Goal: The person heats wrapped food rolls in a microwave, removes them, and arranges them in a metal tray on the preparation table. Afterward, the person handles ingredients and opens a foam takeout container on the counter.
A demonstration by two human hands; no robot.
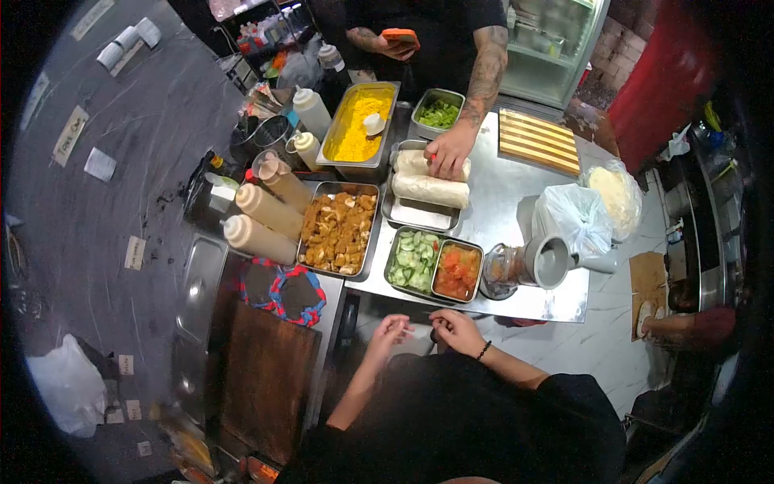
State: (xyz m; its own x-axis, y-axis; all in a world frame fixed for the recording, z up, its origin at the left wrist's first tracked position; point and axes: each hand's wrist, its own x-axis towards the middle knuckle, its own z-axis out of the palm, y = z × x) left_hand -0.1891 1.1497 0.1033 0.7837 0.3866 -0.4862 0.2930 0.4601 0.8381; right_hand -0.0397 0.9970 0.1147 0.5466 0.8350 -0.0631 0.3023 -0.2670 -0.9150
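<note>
My left hand is raised in front of my body with loosely bent fingers apart, and nothing shows in it. Close to its right, my right hand has its fingers pinched together at the table's front edge; a thin dark sliver shows at the fingertips, too small to name. Just beyond both hands are a tray of sliced cucumbers and a tray of chopped tomatoes. Farther back, rolled wraps lie in a metal tray, where a co-worker's hand touches one. That person's other hand holds an orange phone.
Left of the wraps are a tray of chopped cooked meat, sauce bottles and yellow rice. Lettuce and a striped board are at the back. A grey container and plastic bag stand right.
</note>
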